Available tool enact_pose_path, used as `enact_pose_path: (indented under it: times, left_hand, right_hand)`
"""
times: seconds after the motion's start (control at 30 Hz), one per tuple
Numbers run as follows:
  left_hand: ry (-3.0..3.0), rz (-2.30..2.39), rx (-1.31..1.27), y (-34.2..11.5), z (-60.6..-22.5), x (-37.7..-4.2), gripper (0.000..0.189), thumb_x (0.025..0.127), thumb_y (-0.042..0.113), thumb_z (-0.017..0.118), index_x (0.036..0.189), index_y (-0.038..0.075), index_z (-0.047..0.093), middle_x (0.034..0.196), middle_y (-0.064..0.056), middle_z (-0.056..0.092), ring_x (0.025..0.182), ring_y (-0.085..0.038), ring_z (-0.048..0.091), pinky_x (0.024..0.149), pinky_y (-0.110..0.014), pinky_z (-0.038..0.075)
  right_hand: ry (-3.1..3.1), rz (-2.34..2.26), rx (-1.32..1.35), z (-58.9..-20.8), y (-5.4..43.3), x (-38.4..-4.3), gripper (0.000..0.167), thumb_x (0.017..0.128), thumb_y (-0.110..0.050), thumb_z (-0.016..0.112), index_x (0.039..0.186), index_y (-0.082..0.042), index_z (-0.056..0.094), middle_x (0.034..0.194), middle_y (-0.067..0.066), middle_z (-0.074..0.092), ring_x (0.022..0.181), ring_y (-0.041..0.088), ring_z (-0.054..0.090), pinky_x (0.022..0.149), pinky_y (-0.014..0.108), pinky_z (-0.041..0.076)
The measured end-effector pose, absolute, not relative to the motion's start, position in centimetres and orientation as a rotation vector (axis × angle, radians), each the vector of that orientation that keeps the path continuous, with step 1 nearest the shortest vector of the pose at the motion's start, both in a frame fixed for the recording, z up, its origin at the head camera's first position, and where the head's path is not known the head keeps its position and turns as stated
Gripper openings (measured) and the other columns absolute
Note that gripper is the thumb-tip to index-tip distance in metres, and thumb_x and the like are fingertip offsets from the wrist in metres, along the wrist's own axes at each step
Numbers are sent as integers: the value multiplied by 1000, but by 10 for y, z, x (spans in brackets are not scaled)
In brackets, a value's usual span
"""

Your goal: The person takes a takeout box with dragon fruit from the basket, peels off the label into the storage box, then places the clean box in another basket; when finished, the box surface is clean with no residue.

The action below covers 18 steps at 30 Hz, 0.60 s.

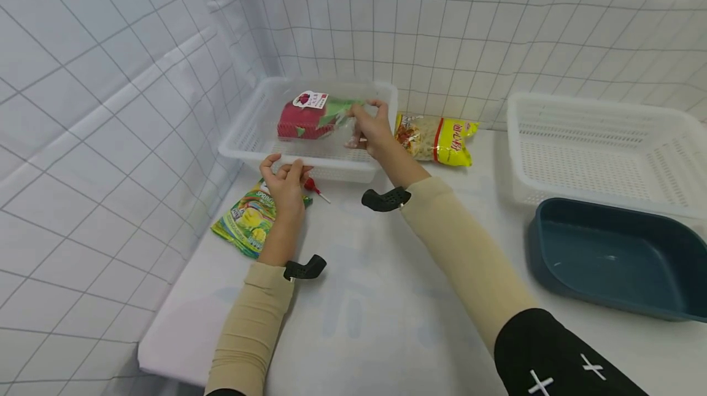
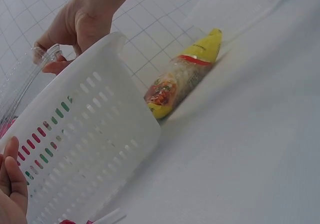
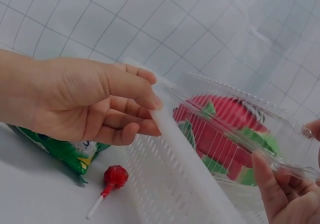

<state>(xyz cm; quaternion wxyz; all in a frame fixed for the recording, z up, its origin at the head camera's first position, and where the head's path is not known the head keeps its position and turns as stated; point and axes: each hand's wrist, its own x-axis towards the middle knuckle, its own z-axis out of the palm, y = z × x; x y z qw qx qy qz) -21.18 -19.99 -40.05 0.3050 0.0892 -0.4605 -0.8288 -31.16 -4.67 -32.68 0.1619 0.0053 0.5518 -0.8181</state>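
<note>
A white perforated basket (image 1: 353,174) stands at the back left of the table. My left hand (image 1: 286,186) pinches its front rim, thumb and forefinger at the edge in the right wrist view. Inside the basket is a clear plastic clamshell box (image 3: 235,149) holding something red and green, with a label on its lid. My right hand (image 1: 374,129) reaches over the basket's right side and grips the near end of the box, thumb along its edge. In the right wrist view the box is tilted above the rim.
A green snack bag (image 1: 251,218) and a red lollipop (image 3: 115,178) lie in front of the basket. To its right is a yellow noodle packet (image 1: 442,138). Farther right stand another white basket (image 1: 596,120) and a dark blue tub (image 1: 613,248). Gridded cloth (image 1: 442,27) hangs behind.
</note>
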Motion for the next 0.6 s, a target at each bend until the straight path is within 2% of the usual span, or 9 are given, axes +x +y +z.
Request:
enact_pose_path:
  times: [0.43,0.6]
  left_hand:
    - [-1250,-2174,221,-200,-404,-212,36,93,-3,61,115,14,39,71,-4,54,64,-14,66,60,-22,49]
    - [-1247,-2163,229,-200,-402,-211,36,92,-4,61,114,14,39,69,-4,55,63,-15,66,59,-21,49]
  right_hand:
    - [1434,-2378,79,-311,-23,-306,55,90,-10,60,132,-25,28,51,3,36,36,14,33,44,30,50]
    - [1414,-2406,74,-306,-15,-305,50,89,-9,59,127,-24,29,53,2,36,38,13,32,42,28,48]
